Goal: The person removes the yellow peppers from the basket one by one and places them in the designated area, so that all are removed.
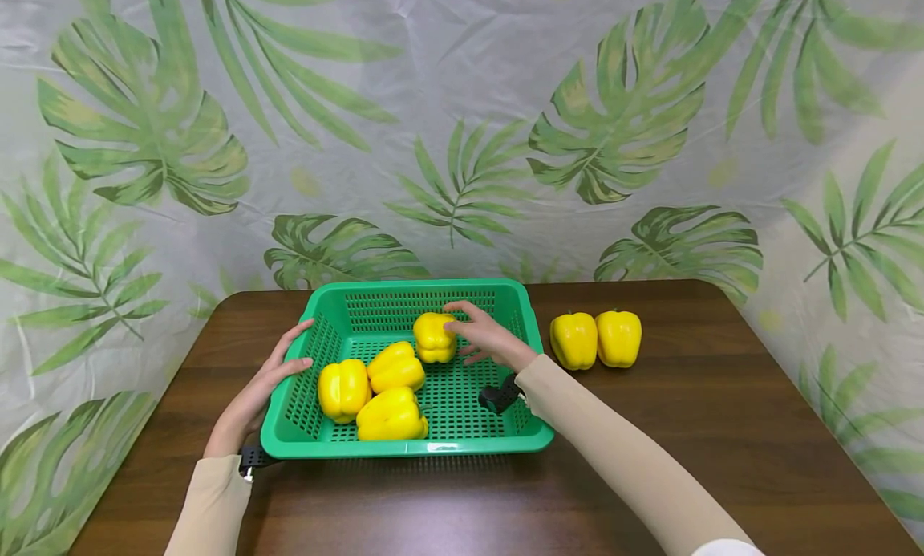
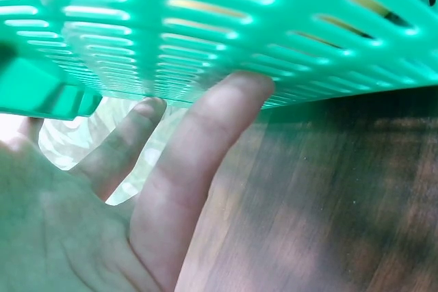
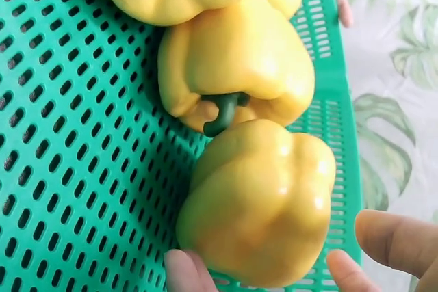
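A person in long pale sleeves stands or sits at a dark wooden table (image 1: 722, 428), with both arms reaching over it. A green slotted basket (image 1: 404, 448) sits toward the table's far left corner, its long side along the far edge.

Four yellow bell peppers lie inside. One, the back pepper (image 1: 435, 337), is near the basket's far wall. The right hand (image 1: 485, 335) surrounds its right side with fingers spread fairly wide; a gap shows between two fingertips and the pepper, and I cannot tell whether the thumb touches it. The middle pepper (image 1: 396, 367) is just nearer and to the left, the left pepper (image 1: 344, 390) is close to the left wall, and the front pepper (image 1: 392, 415) lies on its side by the near wall, stem to the right.

The left hand (image 1: 265, 383) rests against the basket's left wall from outside, its fingers straight and apart.

Right of the basket, near the table's far edge, two more peppers (image 1: 573, 341) (image 1: 618, 339) stand side by side. Leaf-printed cloth (image 1: 462, 139) hangs behind.
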### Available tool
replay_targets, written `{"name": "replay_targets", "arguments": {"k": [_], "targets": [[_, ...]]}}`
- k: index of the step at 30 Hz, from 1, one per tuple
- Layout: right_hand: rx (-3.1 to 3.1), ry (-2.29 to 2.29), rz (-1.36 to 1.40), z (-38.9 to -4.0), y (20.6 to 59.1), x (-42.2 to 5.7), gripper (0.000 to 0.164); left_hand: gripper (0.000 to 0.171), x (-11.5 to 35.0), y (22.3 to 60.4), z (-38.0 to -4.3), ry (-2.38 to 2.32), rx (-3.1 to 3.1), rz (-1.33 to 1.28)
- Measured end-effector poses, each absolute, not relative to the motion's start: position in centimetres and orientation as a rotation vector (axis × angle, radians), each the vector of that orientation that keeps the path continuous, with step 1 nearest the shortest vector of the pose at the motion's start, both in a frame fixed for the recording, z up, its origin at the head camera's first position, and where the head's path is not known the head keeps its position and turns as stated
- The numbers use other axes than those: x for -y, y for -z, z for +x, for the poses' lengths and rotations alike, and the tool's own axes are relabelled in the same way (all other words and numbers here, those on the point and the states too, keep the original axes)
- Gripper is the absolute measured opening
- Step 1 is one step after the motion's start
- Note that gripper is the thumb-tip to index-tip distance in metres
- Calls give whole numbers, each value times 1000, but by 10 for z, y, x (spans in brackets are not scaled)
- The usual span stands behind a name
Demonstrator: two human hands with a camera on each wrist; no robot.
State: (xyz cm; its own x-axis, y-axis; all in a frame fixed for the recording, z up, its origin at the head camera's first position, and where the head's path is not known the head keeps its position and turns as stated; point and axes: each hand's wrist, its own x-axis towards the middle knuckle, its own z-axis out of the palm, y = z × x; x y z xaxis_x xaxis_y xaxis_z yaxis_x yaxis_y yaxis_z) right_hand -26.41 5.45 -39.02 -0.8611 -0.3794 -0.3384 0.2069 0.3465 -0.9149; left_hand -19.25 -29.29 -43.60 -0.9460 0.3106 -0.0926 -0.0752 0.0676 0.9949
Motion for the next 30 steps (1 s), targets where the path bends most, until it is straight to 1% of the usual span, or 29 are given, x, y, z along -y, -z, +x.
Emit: {"name": "replay_targets", "arguments": {"k": [22,30], "targets": [[-2092,1496,-129,-267,394,-47,50,63,292,438,-192,-1957,-2073,245],[-2069,1513,-138,-268,394,-48,54,63,292,437,-193,-1961,-2072,245]]}}
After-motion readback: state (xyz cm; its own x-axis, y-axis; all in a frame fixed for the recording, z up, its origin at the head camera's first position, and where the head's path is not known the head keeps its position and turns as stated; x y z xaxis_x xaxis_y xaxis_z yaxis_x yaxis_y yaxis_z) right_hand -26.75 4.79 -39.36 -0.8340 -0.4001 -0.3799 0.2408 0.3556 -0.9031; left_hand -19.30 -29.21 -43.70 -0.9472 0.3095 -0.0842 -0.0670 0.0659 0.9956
